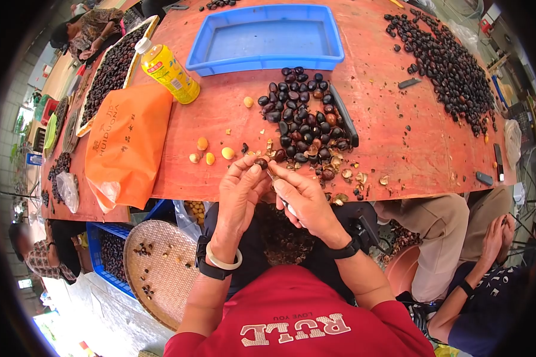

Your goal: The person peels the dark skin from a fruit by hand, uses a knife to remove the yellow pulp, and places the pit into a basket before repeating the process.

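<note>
- Over the near edge of the table (220, 122), one nut (260, 162), dark brown and glossy, is sitting in the fingertips of the left hand (244, 187).
- Grip, left: thumb and forefinger are pinching the nut between them, well above the lap.
- Grip, right: the right hand (307, 201) is closing its fingers around a small knife (271, 174), partly hidden; thumb and forefinger are pressing near the blade.
- Key relation: the nut is lying up and to the left of the knife's tip, just beside it; whether the two are touching, one cannot tell. The knife is slanting from lower right, at the handle, to upper left, at the tip, pointing toward the nut. The nut is looking nearly round, its long axis masked by the fingers. The left hand is nearer, being the one in contact.
- Beyond the fingertips: a nut pile (295, 113) is spreading beside a dark rim (345, 119), with shell bits (346, 174) scattering toward the near edge.
- Left of the pile: several yellow kernels (227, 153) are lying loose.
- Farther back: a blue tray (267, 63) is standing behind the pile, a yellow bottle (171, 74) to its left.
- Left side: an orange bag (128, 146) is lying flat, overhanging the edge.
- Right side: a second heap (452, 77) of dark nuts is covering the far corner.
</note>
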A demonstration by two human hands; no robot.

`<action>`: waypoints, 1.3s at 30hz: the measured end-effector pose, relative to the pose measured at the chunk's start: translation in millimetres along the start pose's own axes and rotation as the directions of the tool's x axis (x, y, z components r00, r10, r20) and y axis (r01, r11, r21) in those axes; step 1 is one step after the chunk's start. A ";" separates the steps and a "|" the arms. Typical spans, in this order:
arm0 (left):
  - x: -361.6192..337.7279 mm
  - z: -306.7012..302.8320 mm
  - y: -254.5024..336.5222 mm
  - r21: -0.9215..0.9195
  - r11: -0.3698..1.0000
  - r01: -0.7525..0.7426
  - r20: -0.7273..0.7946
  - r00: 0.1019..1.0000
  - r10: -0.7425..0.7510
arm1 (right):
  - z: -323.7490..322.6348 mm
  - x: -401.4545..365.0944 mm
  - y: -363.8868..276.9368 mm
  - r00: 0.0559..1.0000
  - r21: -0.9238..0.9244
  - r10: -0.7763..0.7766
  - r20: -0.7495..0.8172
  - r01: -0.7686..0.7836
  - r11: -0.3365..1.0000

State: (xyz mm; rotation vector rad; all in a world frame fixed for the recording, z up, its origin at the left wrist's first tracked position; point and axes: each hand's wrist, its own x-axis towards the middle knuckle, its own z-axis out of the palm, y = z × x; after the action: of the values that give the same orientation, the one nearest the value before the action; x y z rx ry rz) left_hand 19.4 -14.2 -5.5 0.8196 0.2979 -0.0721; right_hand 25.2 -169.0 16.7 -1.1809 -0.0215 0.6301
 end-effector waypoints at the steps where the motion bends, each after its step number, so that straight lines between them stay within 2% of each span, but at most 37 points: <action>1: -0.2 -0.7 -0.2 0.005 1.000 0.005 0.006 1.000 -0.005 | 0.6 0.0 0.5 1.000 -0.024 0.009 0.011 -0.009 1.000; 9: -1.2 -0.9 -1.1 0.058 0.996 0.069 0.025 0.997 -0.071 | -1.4 -0.2 -3.5 0.999 0.063 0.048 0.014 -0.049 0.997; 11: -1.7 -4.4 -0.9 0.062 0.993 0.105 0.091 0.990 -0.110 | -1.3 -0.4 -2.8 0.998 0.082 0.052 0.022 -0.054 0.995; 14: -2.1 -4.1 -0.3 0.043 0.990 0.137 0.068 0.988 -0.140 | -0.5 -0.7 -0.9 0.999 0.122 0.041 0.001 -0.041 0.992; 17: -1.1 -6.3 2.1 -0.041 0.989 0.139 0.060 0.989 -0.136 | -0.9 -1.2 -0.3 0.999 0.100 0.048 -0.017 -0.046 0.994; 20: -0.3 -7.6 1.9 -0.042 0.989 0.139 0.048 0.989 -0.137 | -1.0 -0.8 1.9 1.000 0.031 0.024 0.015 -0.024 0.999; 26: -2.1 -4.1 1.4 0.081 0.989 0.122 0.084 0.988 -0.129 | -0.8 -0.1 4.8 0.999 -0.047 -0.026 0.023 0.027 0.999; 29: -1.1 -11.0 -0.5 -0.022 0.988 0.152 0.087 0.985 -0.149 | -0.6 -0.3 3.9 0.999 -0.064 -0.036 0.037 0.038 0.997; 35: -1.0 -11.8 -2.2 0.041 0.992 0.117 0.059 0.991 -0.120 | -0.3 -1.1 1.1 0.999 -0.049 -0.012 0.049 0.014 0.999; 39: -1.1 -10.9 -3.5 0.065 0.994 0.088 0.062 0.994 -0.092 | -1.1 0.4 4.4 0.997 -0.084 -0.071 0.035 0.074 0.994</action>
State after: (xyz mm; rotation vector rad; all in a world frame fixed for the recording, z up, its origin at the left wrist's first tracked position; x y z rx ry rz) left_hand 15.1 -8.7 -14.7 0.8639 0.2722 -0.1930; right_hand 23.9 -168.8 12.3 -1.2467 -0.1188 0.5885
